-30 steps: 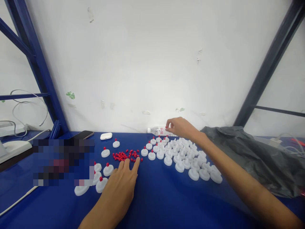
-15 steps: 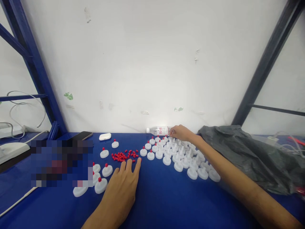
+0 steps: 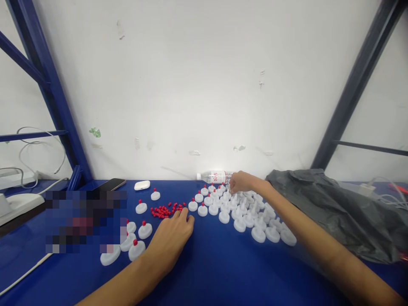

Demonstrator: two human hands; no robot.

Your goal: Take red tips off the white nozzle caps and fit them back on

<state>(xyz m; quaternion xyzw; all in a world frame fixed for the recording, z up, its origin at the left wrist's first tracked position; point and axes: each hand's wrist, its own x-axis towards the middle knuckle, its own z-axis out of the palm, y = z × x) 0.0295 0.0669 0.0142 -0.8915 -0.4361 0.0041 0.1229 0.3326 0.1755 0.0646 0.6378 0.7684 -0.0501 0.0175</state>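
On the blue table (image 3: 216, 272), my left hand (image 3: 172, 233) rests with its fingers curled and its fingertips at the near edge of a small pile of red caps (image 3: 164, 210). What the fingers pinch is hidden. My right hand (image 3: 242, 182) reaches far forward. It is closed in a pinch over the far end of a spread of several white discs (image 3: 251, 216), next to a lying clear bottle (image 3: 215, 175). White discs with red caps fitted (image 3: 145, 229) stand left of my left hand, and others (image 3: 197, 205) stand between the two piles.
A dark grey plastic bag (image 3: 334, 204) lies at the right. A phone (image 3: 110, 184) and a white earbud case (image 3: 142, 185) sit by the back wall. Cables and a white power strip (image 3: 19, 202) are at the left. Blue frame posts (image 3: 47, 93) stand on both sides.
My left hand went from flat with straight fingers to curled at the red caps. My right hand dropped from above the bottle onto the far white discs and closed.
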